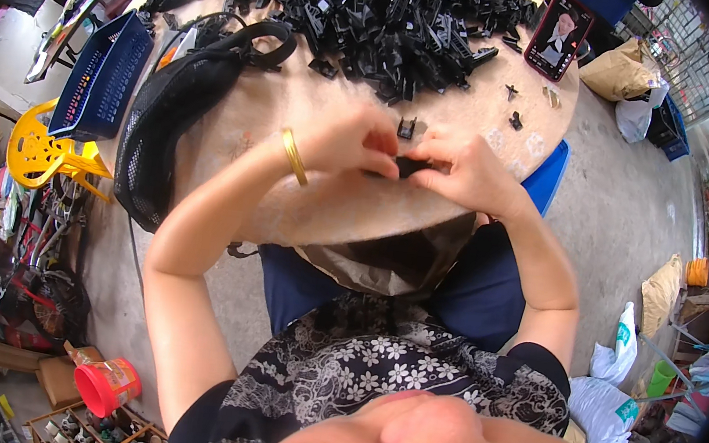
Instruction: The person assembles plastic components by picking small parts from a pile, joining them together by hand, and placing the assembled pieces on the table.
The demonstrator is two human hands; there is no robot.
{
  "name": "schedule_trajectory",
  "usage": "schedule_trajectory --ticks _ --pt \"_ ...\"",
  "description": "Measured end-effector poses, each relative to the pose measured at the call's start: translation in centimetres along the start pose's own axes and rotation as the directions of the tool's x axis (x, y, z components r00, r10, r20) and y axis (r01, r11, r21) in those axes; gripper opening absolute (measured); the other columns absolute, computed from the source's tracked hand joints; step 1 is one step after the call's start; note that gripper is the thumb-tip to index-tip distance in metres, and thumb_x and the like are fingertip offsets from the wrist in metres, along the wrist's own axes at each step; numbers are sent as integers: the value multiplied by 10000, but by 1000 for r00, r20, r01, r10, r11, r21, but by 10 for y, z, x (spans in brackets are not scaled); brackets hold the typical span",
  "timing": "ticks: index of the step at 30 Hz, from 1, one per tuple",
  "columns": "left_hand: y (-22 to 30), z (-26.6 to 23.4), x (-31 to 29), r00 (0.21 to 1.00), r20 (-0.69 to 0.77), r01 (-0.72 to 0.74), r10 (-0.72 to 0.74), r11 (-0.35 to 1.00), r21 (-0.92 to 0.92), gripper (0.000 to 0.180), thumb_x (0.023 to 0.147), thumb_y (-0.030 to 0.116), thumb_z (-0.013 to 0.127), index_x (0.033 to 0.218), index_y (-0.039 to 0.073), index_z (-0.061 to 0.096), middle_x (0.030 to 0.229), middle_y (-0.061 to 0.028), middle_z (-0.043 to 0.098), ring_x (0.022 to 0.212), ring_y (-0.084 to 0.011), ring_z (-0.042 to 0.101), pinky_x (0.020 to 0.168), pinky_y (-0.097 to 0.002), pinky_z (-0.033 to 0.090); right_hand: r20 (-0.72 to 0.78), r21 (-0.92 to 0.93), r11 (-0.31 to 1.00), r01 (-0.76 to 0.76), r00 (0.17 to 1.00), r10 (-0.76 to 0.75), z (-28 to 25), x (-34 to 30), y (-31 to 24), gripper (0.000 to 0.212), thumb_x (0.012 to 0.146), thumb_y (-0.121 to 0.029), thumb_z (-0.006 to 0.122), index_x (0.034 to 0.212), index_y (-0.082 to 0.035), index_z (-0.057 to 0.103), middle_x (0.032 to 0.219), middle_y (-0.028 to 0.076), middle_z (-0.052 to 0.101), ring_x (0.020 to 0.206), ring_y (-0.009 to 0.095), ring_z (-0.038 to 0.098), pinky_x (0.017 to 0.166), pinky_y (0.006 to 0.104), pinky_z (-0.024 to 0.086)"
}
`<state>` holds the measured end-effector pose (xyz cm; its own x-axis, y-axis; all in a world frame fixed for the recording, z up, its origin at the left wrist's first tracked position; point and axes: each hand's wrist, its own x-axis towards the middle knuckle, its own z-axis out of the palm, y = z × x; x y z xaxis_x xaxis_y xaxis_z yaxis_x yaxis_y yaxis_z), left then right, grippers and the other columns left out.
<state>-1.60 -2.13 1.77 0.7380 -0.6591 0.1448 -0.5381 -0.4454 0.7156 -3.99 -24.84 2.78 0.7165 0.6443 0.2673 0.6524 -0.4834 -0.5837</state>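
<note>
Over the near part of the round table (285, 213), my left hand (359, 144) and my right hand (464, 171) meet with fingers closed. Between their fingertips is a small black plastic piece (411, 168), partly covered by the fingers. Just beyond it lies a small black clip-like part (407, 128), touched by neither hand. A large heap of black plastic parts (380, 12) covers the far side of the tabletop. Two loose black parts (515, 121) rest apart from the heap, to the right of my hands.
A phone (560, 36) with a lit screen stands at the table's far right. Along the left edge lie a black mesh item (178, 111) with a strap and a blue basket (107, 76). Left of the table is a yellow plastic chair (40, 149); brown sacks (618, 72) stand right.
</note>
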Motion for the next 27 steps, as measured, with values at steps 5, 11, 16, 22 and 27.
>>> schedule_trajectory --ticks 5,11,16,22,27 --pt "-73 -40 33 771 -603 300 -203 952 64 375 852 383 639 840 8 638 836 -166 607 829 -323 585 746 -395 471 176 99 990 101 977 -117 -2 -1 -3 210 696 -157 733 859 -38 675 736 79 575 669 226 574 602 330 463" --pt "-135 -58 36 587 -800 589 -123 743 317 417 882 392 587 996 -10 581 1035 -240 552 1035 -402 480 965 -465 348 201 144 987 65 975 -94 -5 -1 -2 202 706 -180 733 831 -37 664 695 74 549 636 214 559 580 332 445" --pt "-158 -87 60 542 -728 716 -419 684 140 839 899 602 414 1319 -122 371 1360 -417 298 1352 -520 168 1149 -506 91 229 131 988 83 967 -111 -7 3 -2 204 711 -184 736 829 -35 661 689 74 547 632 210 556 582 332 445" --pt "-206 -116 74 259 -813 727 -521 660 -191 1017 848 630 489 1390 -169 168 1465 -398 31 1405 -469 42 1149 -469 138 225 143 990 13 973 -45 -4 -5 -2 214 690 -116 752 874 -45 669 762 64 575 675 190 546 584 303 444" --pt "-221 -138 82 28 -798 925 -602 317 -207 1035 840 587 546 1402 -169 116 1489 -343 107 1404 -390 196 1139 -390 224 224 188 982 -15 974 -28 -3 -3 -7 223 714 -172 740 874 -39 659 756 76 577 673 218 569 606 330 463"
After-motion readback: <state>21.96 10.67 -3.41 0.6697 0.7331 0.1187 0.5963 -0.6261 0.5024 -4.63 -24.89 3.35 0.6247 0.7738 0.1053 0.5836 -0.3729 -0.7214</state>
